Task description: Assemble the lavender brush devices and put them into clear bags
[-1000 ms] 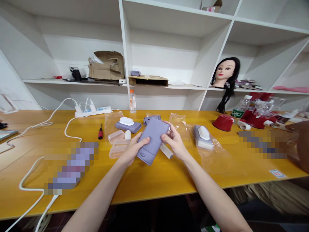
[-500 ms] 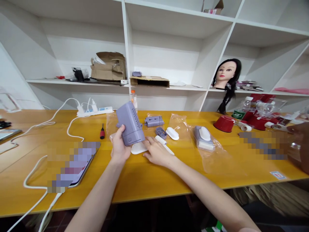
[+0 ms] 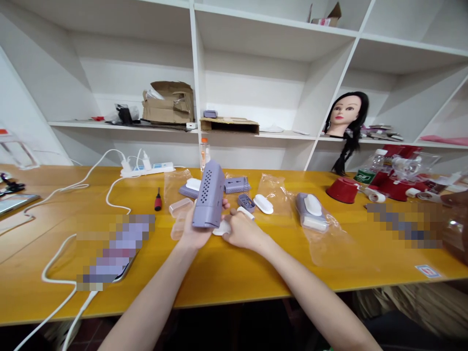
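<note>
One left grip [image 3: 197, 235] curls around a purple case [image 3: 208, 197].

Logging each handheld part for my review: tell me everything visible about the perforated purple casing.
The perforated purple casing looks like matte plastic: boxy, edges rounded, rows of dark round holes along one narrow face, a seam setting off its lower section. It is held tilted above the table in the left hand.

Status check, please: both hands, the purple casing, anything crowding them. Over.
Left hand holding purple casing, tilted above table. Right hand low by white piece, contact unclear. Just beyond: small purple part, white oval.
</note>
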`<state>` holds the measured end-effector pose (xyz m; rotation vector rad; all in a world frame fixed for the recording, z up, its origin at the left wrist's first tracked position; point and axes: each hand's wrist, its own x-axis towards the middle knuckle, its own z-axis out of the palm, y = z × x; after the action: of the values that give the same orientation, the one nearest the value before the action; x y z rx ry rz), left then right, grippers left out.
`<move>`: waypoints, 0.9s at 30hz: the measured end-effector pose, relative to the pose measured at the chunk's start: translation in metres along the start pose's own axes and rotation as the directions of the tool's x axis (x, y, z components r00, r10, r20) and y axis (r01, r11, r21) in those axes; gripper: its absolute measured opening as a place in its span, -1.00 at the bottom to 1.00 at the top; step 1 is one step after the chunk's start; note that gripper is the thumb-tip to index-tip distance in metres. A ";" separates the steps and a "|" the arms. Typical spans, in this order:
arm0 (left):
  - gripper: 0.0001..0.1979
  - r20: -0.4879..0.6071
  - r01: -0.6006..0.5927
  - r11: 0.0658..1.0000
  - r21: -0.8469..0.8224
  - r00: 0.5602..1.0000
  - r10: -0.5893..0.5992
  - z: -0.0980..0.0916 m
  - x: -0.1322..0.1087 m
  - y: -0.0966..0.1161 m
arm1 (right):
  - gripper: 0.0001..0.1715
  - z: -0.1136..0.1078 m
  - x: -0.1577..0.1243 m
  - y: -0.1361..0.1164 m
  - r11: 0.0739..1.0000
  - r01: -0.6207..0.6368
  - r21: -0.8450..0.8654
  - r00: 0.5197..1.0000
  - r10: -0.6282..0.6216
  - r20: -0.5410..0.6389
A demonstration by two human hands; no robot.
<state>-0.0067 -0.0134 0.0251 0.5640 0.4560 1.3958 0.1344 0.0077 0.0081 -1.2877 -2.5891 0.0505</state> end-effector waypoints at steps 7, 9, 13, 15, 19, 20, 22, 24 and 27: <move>-0.43 0.114 0.020 0.996 -0.087 0.993 -0.010 -0.004 -0.002 -0.001 | -0.86 -0.036 -0.020 0.017 0.919 -0.327 0.222 0.915 0.366 -0.171; -0.36 0.073 -0.006 0.996 -0.085 0.997 0.013 -0.005 -0.001 -0.003 | -0.80 -0.040 -0.025 0.018 0.870 -0.350 0.348 0.846 0.453 -0.281; -0.56 -0.119 0.017 1.000 -0.008 0.993 -0.018 0.000 0.002 -0.015 | -0.70 -0.031 -0.024 0.009 0.743 -0.161 0.649 0.781 0.498 -0.376; -0.64 -0.217 0.021 1.000 0.011 0.976 -0.018 0.003 0.003 -0.023 | -0.66 -0.021 -0.019 0.002 0.656 -0.098 0.749 0.819 0.480 -0.313; -0.66 -0.204 -0.066 0.998 0.010 0.977 0.066 0.005 0.004 -0.035 | -0.60 -0.005 -0.013 -0.004 0.655 -0.057 0.754 0.827 0.454 -0.332; -0.64 -0.170 -0.072 0.997 0.007 0.983 0.072 0.004 0.004 -0.037 | -0.60 -0.003 -0.013 -0.004 0.669 -0.038 0.742 0.829 0.436 -0.350; -0.62 -0.106 -0.065 0.998 0.010 0.992 0.066 0.003 0.003 -0.039 | -0.63 -0.001 -0.015 -0.003 0.686 -0.008 0.727 0.839 0.400 -0.369; -0.61 -0.079 -0.050 0.998 0.025 0.996 0.052 0.003 0.002 -0.041 | -0.66 0.000 -0.018 -0.002 0.702 -0.004 0.712 0.845 0.383 -0.373; -0.60 -0.098 -0.048 0.998 0.043 0.994 0.052 0.002 0.001 -0.043 | -0.68 0.002 -0.022 -0.003 0.738 -0.020 0.674 0.857 0.361 -0.369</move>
<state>0.0286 -0.0159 -0.0002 0.5437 0.5543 1.4697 0.1439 -0.0111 0.0019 -1.1036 -1.7446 0.5542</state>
